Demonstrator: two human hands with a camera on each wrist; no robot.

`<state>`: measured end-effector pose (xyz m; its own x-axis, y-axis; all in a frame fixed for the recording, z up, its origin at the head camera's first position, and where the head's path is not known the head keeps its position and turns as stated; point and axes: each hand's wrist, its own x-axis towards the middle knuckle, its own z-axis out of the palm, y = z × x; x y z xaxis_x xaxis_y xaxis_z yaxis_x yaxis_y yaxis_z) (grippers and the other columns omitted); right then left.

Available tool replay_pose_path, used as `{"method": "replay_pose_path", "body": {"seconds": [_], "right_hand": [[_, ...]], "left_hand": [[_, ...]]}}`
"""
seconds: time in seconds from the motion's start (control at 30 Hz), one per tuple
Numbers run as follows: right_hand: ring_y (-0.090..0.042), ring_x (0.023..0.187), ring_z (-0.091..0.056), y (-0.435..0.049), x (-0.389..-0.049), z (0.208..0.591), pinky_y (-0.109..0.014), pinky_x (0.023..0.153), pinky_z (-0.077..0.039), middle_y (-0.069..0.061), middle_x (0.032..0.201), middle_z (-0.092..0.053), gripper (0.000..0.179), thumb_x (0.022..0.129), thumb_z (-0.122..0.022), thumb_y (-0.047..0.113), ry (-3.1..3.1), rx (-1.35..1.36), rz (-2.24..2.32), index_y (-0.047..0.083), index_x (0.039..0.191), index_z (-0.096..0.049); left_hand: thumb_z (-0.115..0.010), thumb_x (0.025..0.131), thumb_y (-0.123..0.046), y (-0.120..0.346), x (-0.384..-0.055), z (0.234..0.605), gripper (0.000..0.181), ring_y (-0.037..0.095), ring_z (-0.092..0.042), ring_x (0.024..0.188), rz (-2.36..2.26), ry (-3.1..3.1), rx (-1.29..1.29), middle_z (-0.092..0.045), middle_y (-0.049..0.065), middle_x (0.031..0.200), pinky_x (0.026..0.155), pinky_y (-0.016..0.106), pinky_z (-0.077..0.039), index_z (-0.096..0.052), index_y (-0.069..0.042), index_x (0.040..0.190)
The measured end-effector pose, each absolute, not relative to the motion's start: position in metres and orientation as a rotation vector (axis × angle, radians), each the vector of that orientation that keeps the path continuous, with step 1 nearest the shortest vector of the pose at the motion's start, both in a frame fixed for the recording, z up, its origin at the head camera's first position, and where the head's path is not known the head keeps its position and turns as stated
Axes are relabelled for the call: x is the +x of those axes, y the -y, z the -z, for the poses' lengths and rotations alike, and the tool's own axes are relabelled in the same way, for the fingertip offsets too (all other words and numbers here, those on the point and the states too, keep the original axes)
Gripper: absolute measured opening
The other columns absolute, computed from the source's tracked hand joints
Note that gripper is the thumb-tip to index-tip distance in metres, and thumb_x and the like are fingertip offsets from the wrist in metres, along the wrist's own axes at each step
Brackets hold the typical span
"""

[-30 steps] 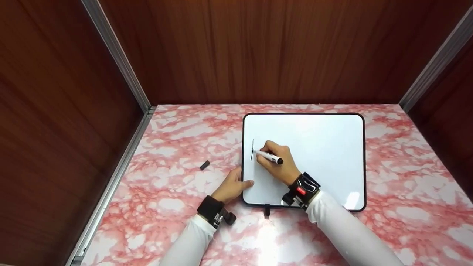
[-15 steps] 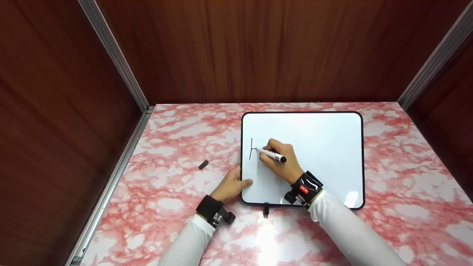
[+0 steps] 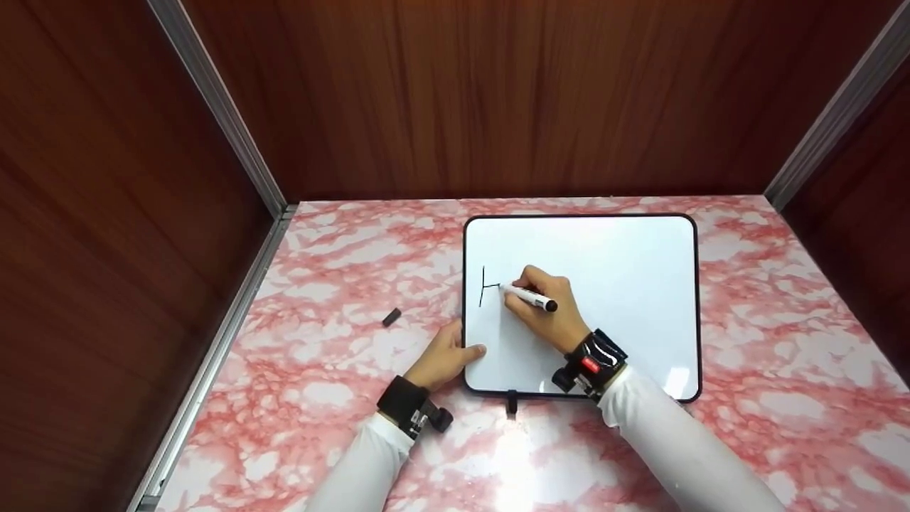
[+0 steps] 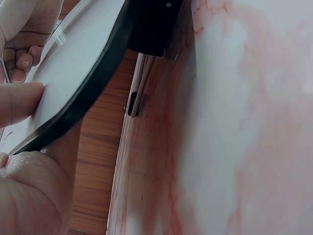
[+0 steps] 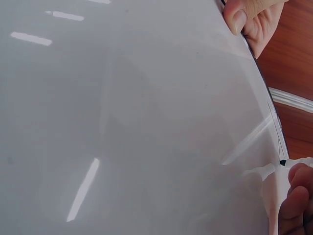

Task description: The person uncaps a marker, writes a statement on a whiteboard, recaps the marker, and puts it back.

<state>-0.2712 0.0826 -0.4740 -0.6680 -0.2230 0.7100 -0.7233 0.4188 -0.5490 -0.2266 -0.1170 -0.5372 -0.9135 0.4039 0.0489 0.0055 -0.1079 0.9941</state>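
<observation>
A whiteboard (image 3: 611, 256) with a black frame is tilted up off the table. My left hand (image 3: 442, 359) grips its left edge, thumb on the writing face and the other fingers behind it; the left wrist view shows the thumb (image 4: 22, 100) flat on the white surface. In my right hand (image 3: 551, 313) a white marker (image 3: 525, 295) with a black end is pinched, its black tip (image 5: 283, 162) at the board's face. Thin black strokes (image 3: 483, 286), one upright and one short sideways, end at that tip.
A dark marker cap (image 3: 392, 317) lies on the red-and-white marbled table (image 3: 320, 391), left of the board. Below the board's lower edge juts a small black piece (image 3: 512, 404). Wood-grain panels (image 3: 498, 99) enclose the back and sides, with metal posts (image 3: 234, 114) at the corners.
My right hand has moved slightly right with the marker, drawing a short sideways stroke from the upright line. The left hand has kept its grip on the board.
</observation>
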Motion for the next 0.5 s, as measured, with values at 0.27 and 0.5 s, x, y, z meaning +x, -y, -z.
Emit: {"method": "replay_pose_path", "body": {"seconds": [0.27, 0.5], "right_hand": [[-0.006, 0.052, -0.05, -0.083, -0.277, 0.472, -0.02, 0.044, -0.039, 0.007, 0.068, -0.065, 0.014, 0.076, -0.072, 0.005, 2.105, 0.82, -1.219, 0.009, 0.075, -0.058], [-0.008, 0.054, -0.052, -0.083, -0.283, 0.466, -0.019, 0.046, -0.04, 0.004, 0.073, -0.068, 0.014, 0.078, -0.071, 0.003, 2.076, 0.798, -1.225, 0.008, 0.076, -0.058]], "left_hand": [[-0.056, 0.088, 0.008, 0.118, -0.227, 0.539, 0.044, 0.028, -0.064, 0.106, -2.1, -1.913, 0.451, -0.065, 0.017, 0.118, 0.089, 0.039, -0.053, -0.05, 0.003, 0.131], [-0.057, 0.087, 0.012, 0.118, -0.228, 0.538, 0.043, 0.027, -0.063, 0.106, -2.08, -1.959, 0.467, -0.064, 0.018, 0.118, 0.088, 0.038, -0.053, -0.051, 0.005, 0.129]]}}
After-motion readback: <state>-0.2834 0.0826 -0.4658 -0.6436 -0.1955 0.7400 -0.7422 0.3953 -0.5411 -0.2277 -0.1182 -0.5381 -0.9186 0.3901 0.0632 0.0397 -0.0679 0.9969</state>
